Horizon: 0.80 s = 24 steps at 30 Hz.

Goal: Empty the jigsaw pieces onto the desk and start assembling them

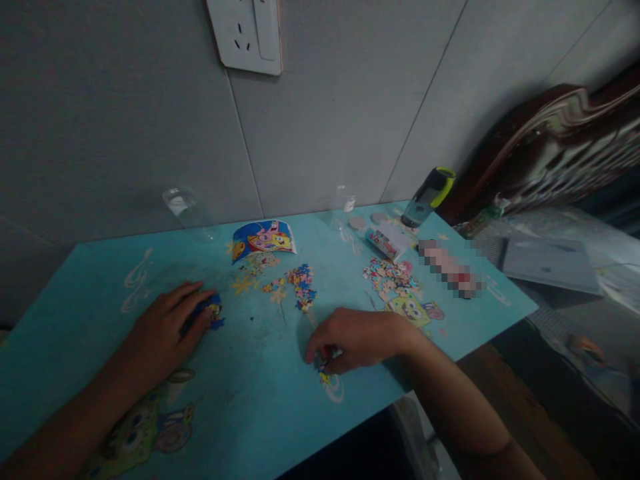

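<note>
My left hand (167,327) rests on the blue tabletop with its fingers stretched out and apart. Its fingertips and thumb lie around a small joined patch of dark blue and yellow jigsaw pieces (216,311), partly hidden beneath it. Nearer the front edge, my right hand (353,337) is bent down with thumb and fingers curled together on small jigsaw pieces (324,375); the fingers hide most of these. Between the hands and farther back is a loose heap of blue, pink and yellow jigsaw pieces (303,287).
A curved cartoon picture card (264,240) stands behind the heap. Clear containers (189,212) are near the wall. On the right are more jigsaw pieces (390,277), a small box (387,241), a dark bottle (427,198) and a blurred-out long object (450,268).
</note>
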### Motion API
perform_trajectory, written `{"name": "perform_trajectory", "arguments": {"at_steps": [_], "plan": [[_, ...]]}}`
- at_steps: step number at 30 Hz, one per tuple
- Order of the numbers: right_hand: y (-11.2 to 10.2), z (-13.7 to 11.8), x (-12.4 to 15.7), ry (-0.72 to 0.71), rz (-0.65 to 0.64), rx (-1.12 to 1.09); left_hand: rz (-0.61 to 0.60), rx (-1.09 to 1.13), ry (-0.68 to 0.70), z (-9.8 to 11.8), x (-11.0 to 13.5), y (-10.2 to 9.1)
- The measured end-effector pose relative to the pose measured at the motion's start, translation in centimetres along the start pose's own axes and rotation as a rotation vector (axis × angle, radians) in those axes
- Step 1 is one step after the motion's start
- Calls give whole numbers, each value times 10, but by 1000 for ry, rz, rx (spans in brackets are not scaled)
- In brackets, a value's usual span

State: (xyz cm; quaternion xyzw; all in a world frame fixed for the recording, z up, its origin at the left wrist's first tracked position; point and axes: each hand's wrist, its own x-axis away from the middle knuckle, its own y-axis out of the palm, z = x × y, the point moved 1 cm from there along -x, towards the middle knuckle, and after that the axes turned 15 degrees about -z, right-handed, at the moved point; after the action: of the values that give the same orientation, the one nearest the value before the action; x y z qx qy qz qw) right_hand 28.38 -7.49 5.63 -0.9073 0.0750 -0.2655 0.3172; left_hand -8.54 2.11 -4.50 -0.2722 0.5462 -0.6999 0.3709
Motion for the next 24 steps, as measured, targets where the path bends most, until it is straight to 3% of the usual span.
{"name": "perform_trajectory", "arguments": {"at_steps": [15,20,24], "plan": [[11,-4,-6,-12,82,230,-32,-43,-31,3,2,-4],[9,1,-12,41,229,233,-37,-35,-23,5,2,-6],[5,9,-24,170,421,299,-26,-48,-13,1,2,-3]]}}
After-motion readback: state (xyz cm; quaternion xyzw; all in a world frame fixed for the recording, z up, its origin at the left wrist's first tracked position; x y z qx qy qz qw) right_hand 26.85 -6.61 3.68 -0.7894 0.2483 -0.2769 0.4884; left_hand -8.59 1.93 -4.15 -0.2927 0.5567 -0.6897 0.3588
